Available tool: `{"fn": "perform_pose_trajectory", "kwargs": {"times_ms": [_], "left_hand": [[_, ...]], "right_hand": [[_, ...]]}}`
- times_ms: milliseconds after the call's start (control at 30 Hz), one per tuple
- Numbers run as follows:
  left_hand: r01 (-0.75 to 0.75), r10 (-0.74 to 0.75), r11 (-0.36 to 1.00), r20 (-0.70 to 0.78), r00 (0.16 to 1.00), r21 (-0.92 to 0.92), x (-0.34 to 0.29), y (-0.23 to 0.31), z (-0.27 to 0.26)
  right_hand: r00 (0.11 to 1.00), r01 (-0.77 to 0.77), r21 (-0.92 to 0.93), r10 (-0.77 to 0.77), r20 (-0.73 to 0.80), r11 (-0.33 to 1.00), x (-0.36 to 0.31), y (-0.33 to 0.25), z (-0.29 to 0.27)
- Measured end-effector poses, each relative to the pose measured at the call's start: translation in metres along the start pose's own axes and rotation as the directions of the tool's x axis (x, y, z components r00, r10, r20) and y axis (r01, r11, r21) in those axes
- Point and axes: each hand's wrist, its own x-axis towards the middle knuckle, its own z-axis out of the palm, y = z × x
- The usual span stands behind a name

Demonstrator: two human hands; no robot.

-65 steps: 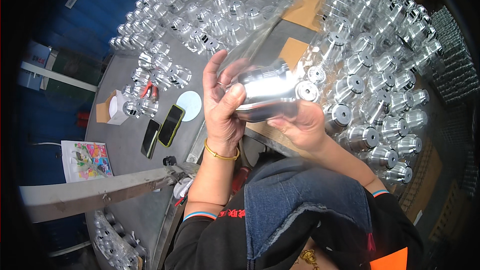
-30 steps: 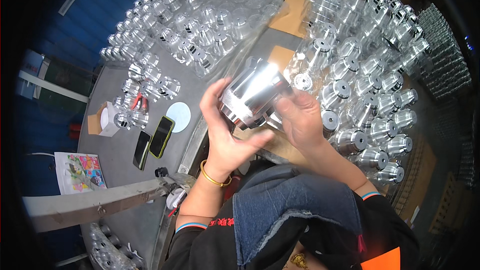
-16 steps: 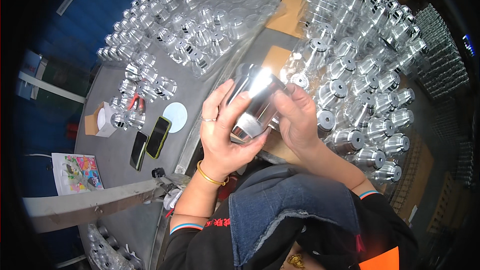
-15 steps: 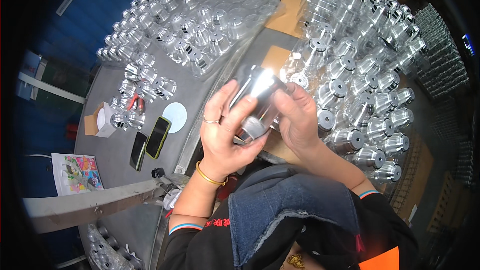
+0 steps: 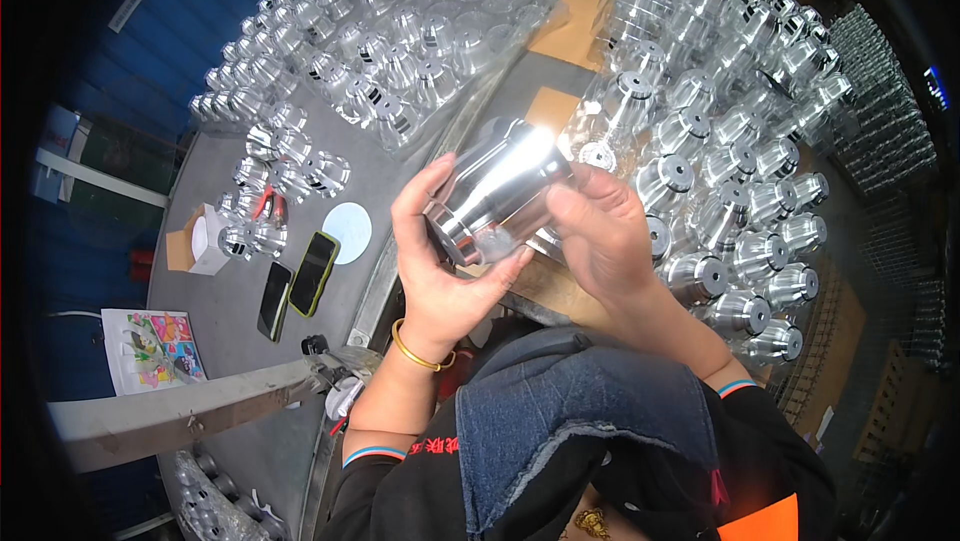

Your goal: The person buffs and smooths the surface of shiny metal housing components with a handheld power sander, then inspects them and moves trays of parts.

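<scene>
A shiny, tapered metal cup-shaped part (image 5: 502, 191) is held up in front of me, tilted, with its wide end up and to the right. My left hand (image 5: 430, 266) is closed around its narrower lower end, thumb below and fingers along the far left side. At the wide end, my right hand (image 5: 608, 236) grips the right side with its thumb in front; some of its fingers are hidden behind the part. A ring of similar silver parts (image 5: 683, 129) stands just right of my right hand in clear plastic trays.
More silver parts (image 5: 395, 119) sit in a clear tray on the grey table (image 5: 385, 191). At left lie two phones (image 5: 314, 273), a pale blue disc (image 5: 348, 233), a small open box (image 5: 203, 241) and a printed picture sheet (image 5: 155, 349). A metal bar (image 5: 200, 399) crosses the lower left.
The metal part has turned in my hands and now lies more slanted, its narrow end lower left. My left fingers have moved off its front to its far left side.
</scene>
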Motion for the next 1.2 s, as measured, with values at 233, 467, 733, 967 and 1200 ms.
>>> {"fn": "perform_pose_trajectory", "kwargs": {"times_ms": [233,467,733,967,1200], "left_hand": [[0.17,-0.173,0.972,-0.003,0.985,-0.16,0.0,0.003,-0.004],[-0.014,0.015,0.998,-0.031,0.999,0.057,-0.002,-0.001,-0.002],[-0.498,0.482,0.729,0.165,0.86,0.469,0.006,-0.002,-0.001],[-0.586,0.589,0.514,0.238,0.772,0.627,0.005,-0.003,0.004],[-0.473,0.452,0.796,0.148,0.879,0.377,0.0,-0.002,0.009]], "right_hand": [[0.995,-0.076,-0.044,0.079,0.056,0.996,0.0,-0.015,0.015],[0.999,-0.022,-0.073,0.019,-0.036,0.997,0.001,-0.004,0.007],[0.981,-0.096,0.139,0.117,-0.154,0.986,0.007,0.0,0.005],[0.991,-0.085,0.206,0.104,-0.083,0.975,0.011,0.01,-0.008],[0.987,-0.159,0.332,0.159,0.026,0.93,0.021,0.017,-0.03]]}}
